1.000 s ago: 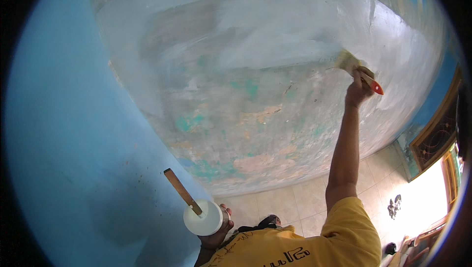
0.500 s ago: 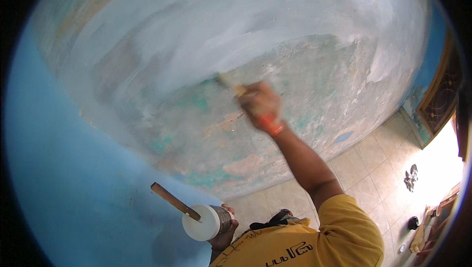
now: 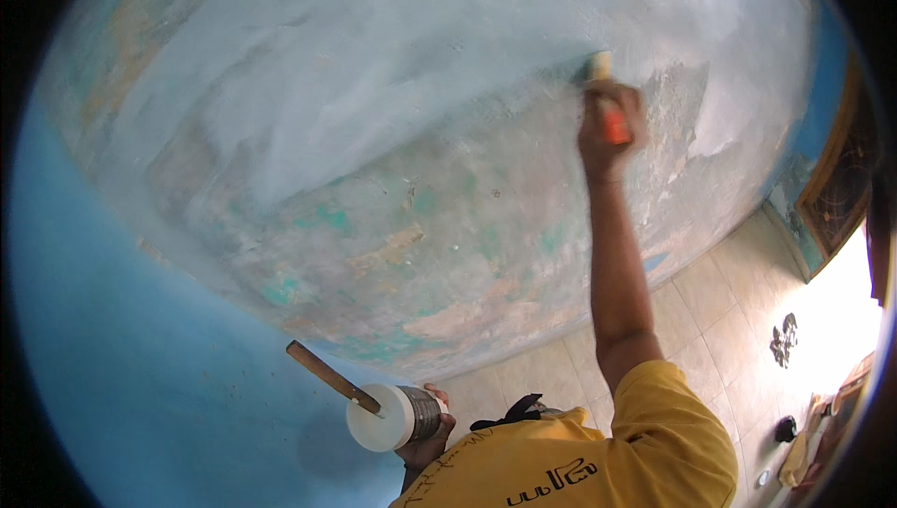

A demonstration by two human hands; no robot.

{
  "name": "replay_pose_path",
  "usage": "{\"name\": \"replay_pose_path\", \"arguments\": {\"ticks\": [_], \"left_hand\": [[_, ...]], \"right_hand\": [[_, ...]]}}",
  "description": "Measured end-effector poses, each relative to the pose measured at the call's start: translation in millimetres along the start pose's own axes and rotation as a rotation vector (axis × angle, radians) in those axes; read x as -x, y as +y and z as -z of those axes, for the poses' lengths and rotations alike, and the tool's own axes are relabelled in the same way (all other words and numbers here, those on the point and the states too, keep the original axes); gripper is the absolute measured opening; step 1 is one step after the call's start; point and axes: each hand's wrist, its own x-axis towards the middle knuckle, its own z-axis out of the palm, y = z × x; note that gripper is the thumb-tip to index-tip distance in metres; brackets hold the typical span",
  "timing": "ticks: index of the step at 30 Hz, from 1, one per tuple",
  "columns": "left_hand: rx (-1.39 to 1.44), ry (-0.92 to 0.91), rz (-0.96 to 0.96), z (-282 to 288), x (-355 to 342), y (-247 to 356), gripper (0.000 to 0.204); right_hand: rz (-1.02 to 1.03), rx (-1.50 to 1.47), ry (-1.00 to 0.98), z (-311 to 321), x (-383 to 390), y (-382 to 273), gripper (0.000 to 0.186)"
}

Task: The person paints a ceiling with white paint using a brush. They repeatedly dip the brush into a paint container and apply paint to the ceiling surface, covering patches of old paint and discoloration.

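My right hand point(image 3: 612, 125) is closed around a paintbrush point(image 3: 612, 125) with a red-orange handle, slightly blurred. Its pale bristles point(image 3: 600, 64) touch the wall point(image 3: 374, 106) at the upper right, where a whitish-grey wet-looking coat meets a bare, patchy stretch. Low in the view, my left hand point(image 3: 432, 438) grips a white plastic tub point(image 3: 381, 419) with a dark band around its side. A flat wooden stick point(image 3: 332, 377) stands slanted in the tub, jutting out to the upper left. White material shows at the tub's top.
A blue side wall point(image 3: 140, 349) adjoins on the left. Beige floor tiles point(image 3: 691, 330) run along the wall's foot. To the right are a wooden-framed door or panel point(image 3: 832, 181), a dark patterned object point(image 3: 784, 340) on the floor and several items point(image 3: 804, 452) near the lower right edge.
My right hand has swept the paintbrush up and to the right across the wall, and that arm is straighter. My left hand and the tub have barely moved.
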Motion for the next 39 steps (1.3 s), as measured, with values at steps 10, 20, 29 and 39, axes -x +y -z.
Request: {"name": "replay_pose_path", "arguments": {"ticks": [10,20,29,39], "left_hand": [[-0.104,-0.027,-0.074,28.5,-1.9,21.4,0.063],[-0.177,0.037,-0.192,18.7,1.1,22.8,0.069],[-0.093,0.018,-0.134,37.5,4.1,43.0,0.076],[-0.145,-0.071,-0.049,45.4,1.6,51.4,0.077]], "right_hand": [[0.264,-0.559,-0.306,-107.6,92.2,-290.5,0.033],[0.243,-0.728,-0.747,-120.8,95.6,-190.5,0.03],[-0.077,-0.383,-0.005,-72.9,-54.8,-29.7,0.013],[0.597,-0.806,-0.805,-81.8,101.2,-252.2,0.03]]}}
